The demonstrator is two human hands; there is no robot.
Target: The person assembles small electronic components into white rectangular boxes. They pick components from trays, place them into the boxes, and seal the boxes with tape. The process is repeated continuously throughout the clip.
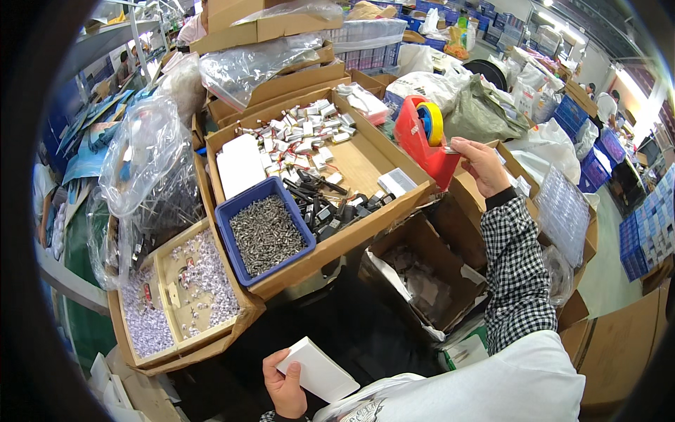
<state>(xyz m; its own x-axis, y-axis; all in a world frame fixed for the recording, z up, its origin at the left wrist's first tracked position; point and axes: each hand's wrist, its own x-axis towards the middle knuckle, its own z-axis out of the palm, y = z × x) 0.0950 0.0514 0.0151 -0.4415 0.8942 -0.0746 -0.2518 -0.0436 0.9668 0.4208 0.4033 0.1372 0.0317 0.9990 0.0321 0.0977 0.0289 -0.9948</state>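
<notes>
My left hand (pixel 285 383) is closed round one end of a flat white box (pixel 320 371), thumb on top, low in front of my body. Out to the right, my right hand (pixel 484 166) pinches at the cutting edge of a red tape dispenser (pixel 422 151). A yellow-cored roll of tape (pixel 430 124) sits in it. The strip of tape between my fingertips is barely visible. The dispenser stands at the right edge of a shallow cardboard tray (pixel 365 151), which holds small white battery packs (pixel 306 130) and black parts (pixel 330 207).
A blue bin (pixel 218 211) of small metal parts sits at the tray's near left corner. Left of it, a wooden divided tray (pixel 169 309) holds small pale pieces. An open cardboard box (pixel 422 274) stands below the dispenser. Clear plastic bags (pixel 144 155) bulge at the left.
</notes>
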